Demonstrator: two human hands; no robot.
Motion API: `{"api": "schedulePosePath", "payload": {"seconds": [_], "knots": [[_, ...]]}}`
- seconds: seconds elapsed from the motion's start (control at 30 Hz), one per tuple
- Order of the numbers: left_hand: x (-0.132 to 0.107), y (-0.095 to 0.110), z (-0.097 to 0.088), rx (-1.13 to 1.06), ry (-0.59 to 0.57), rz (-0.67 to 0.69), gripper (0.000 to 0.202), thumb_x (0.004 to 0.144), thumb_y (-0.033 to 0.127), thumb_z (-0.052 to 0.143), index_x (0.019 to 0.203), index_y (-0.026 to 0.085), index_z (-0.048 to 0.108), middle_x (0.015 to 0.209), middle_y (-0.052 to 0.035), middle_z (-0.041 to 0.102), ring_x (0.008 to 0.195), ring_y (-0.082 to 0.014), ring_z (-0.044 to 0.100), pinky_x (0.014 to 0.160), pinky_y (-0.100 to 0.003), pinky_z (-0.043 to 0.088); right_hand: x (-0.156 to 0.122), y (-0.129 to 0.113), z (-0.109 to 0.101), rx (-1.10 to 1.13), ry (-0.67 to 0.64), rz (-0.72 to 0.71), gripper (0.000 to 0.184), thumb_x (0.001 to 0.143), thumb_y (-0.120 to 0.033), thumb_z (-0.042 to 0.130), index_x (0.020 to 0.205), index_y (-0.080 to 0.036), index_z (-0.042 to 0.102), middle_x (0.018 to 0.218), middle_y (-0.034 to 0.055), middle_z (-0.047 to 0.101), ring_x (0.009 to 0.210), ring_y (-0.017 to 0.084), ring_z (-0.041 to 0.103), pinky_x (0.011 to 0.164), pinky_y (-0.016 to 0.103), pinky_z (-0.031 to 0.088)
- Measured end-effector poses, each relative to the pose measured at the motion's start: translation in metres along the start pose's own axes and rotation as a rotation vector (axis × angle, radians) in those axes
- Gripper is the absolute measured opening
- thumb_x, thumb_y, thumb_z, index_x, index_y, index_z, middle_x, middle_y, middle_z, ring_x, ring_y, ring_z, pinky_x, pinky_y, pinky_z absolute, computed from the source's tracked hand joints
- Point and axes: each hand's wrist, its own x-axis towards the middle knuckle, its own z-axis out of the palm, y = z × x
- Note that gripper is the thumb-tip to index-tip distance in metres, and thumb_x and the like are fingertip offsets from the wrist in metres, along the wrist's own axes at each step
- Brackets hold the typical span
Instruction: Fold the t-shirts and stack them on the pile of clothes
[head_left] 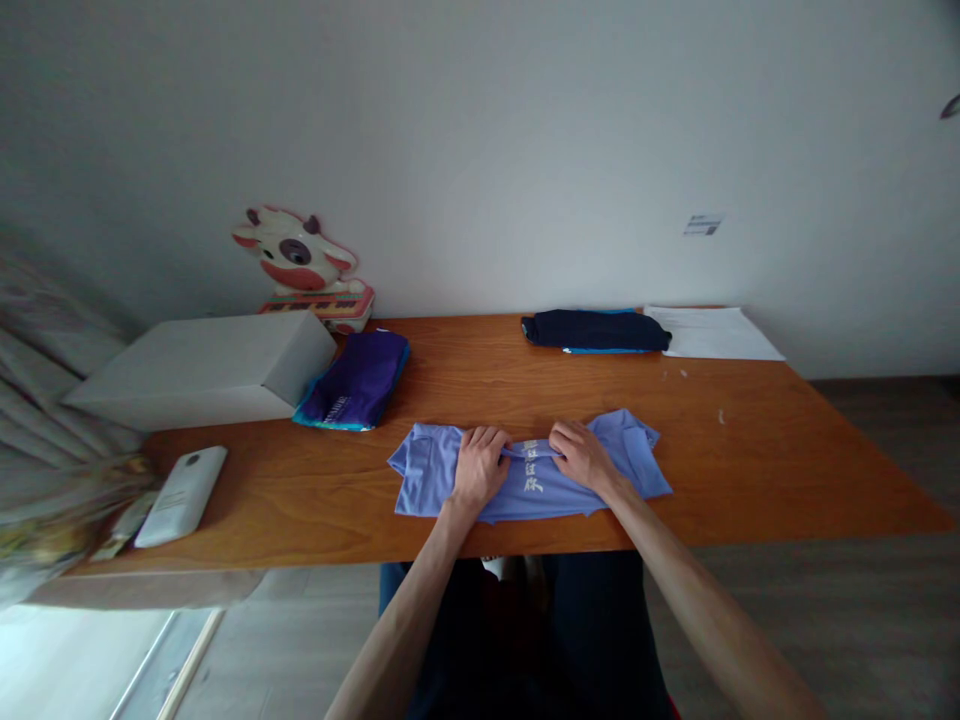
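Left hand and right hand pinch the lavender shirt, fingers curled closed on its fold; dark folded garment at one o'clock.

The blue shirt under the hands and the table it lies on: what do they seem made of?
The blue shirt looks like soft matte cloth: it creases under the left hand and right hand. The table looks like wood or veneer: orange-brown, visible grain, slight sheen.
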Motion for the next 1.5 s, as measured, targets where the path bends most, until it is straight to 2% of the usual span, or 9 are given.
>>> {"api": "schedulePosePath", "payload": {"seconds": [0.27, 0.37, 0.47, 0.57, 0.67, 0.93, 1.07, 1.27, 1.5], "knots": [[-0.008, -0.005, 0.005, 0.066, -0.050, 0.083, 0.025, 0.087, 0.004, 0.053, 0.093, 0.026, 0.063, 0.102, -0.0060, 0.065, 0.102, -0.0258, 0.059, 0.095, -0.041, 0.047, -0.012, 0.005, 0.010, -0.076, 0.009, -0.083, 0.026, 0.090, -0.001, 0.056, 0.078, -0.023, 0.062, 0.084, 0.0041, 0.063, 0.080, 0.021, 0.060, 0.076, 0.033, 0.047], [-0.010, -0.008, 0.008, 0.044, -0.069, 0.087, 0.026, 0.086, 0.002, 0.052, 0.092, 0.025, 0.062, 0.100, -0.0054, 0.065, 0.098, -0.0244, 0.061, 0.093, -0.039, 0.049, -0.012, 0.003, 0.006, -0.008, 0.010, -0.062, 0.025, 0.085, -0.002, 0.062, 0.098, -0.024, 0.067, 0.099, 0.0067, 0.070, 0.097, 0.026, 0.065, 0.090, 0.039, 0.051], [-0.012, -0.010, 0.007, -0.011, -0.077, 0.049, 0.035, 0.081, 0.002, 0.056, 0.106, 0.026, 0.062, 0.107, -0.0042, 0.067, 0.101, -0.0229, 0.064, 0.091, -0.036, 0.052, -0.008, 0.000, -0.001, 0.061, -0.022, -0.043, 0.035, 0.084, -0.009, 0.067, 0.116, -0.025, 0.066, 0.117, 0.0083, 0.071, 0.109, 0.028, 0.064, 0.096, 0.042, 0.052], [-0.014, -0.010, 0.005, -0.043, -0.095, 0.027, 0.046, 0.079, 0.005, 0.062, 0.120, 0.028, 0.060, 0.117, -0.0032, 0.067, 0.106, -0.0222, 0.066, 0.087, -0.033, 0.055, -0.005, -0.002, -0.007, 0.072, -0.074, -0.050, 0.021, 0.085, -0.016, 0.070, 0.105, -0.024, 0.067, 0.107, 0.0075, 0.069, 0.101, 0.026, 0.064, 0.089, 0.040, 0.053], [-0.018, -0.011, 0.005, -0.044, -0.135, 0.074, 0.042, 0.078, 0.003, 0.062, 0.113, 0.028, 0.064, 0.115, -0.0020, 0.068, 0.103, -0.0211, 0.067, 0.084, -0.031, 0.056, -0.007, -0.001, -0.006, 0.037, -0.084, -0.119, 0.014, 0.084, -0.012, 0.068, 0.092, -0.023, 0.065, 0.094, 0.0054, 0.067, 0.093, 0.024, 0.062, 0.085, 0.038, 0.051], [-0.027, -0.018, 0.008, -0.006, -0.148, 0.145, 0.040, 0.081, 0.002, 0.055, 0.108, 0.027, 0.068, 0.110, -0.0021, 0.068, 0.097, -0.0189, 0.067, 0.087, -0.030, 0.055, -0.023, 0.006, 0.009, -0.034, -0.035, -0.262, 0.028, 0.086, 0.000, 0.054, 0.078, -0.024, 0.065, 0.083, 0.0015, 0.064, 0.074, 0.017, 0.059, 0.069, 0.031, 0.044], [-0.027, -0.017, 0.008, -0.011, -0.109, 0.148, 0.037, 0.082, 0.004, 0.056, 0.108, 0.027, 0.068, 0.108, -0.0025, 0.068, 0.098, -0.0205, 0.066, 0.086, -0.032, 0.055, -0.020, 0.005, 0.005, -0.033, -0.021, -0.208, 0.023, 0.083, -0.001, 0.057, 0.080, -0.023, 0.062, 0.083, 0.0026, 0.064, 0.077, 0.020, 0.060, 0.071, 0.032, 0.045], [-0.021, -0.014, 0.005, -0.053, -0.021, 0.107, 0.031, 0.086, 0.007, 0.055, 0.107, 0.026, 0.068, 0.113, -0.0054, 0.070, 0.111, -0.0242, 0.064, 0.097, -0.037, 0.053, -0.014, 0.000, -0.006, 0.118, 0.005, -0.039, 0.023, 0.081, -0.009, 0.063, 0.097, -0.025, 0.061, 0.095, 0.0056, 0.069, 0.095, 0.026, 0.064, 0.091, 0.041, 0.048], [-0.010, -0.021, 0.000, -0.089, 0.028, -0.062, 0.031, 0.088, 0.012, 0.059, 0.114, 0.027, 0.065, 0.117, -0.0050, 0.073, 0.117, -0.0253, 0.065, 0.113, -0.044, 0.045, -0.012, 0.001, -0.007, 0.093, 0.068, 0.065, 0.010, 0.101, -0.024, 0.054, 0.098, -0.024, 0.064, 0.094, 0.0065, 0.073, 0.093, 0.025, 0.066, 0.093, 0.041, 0.047]]}}
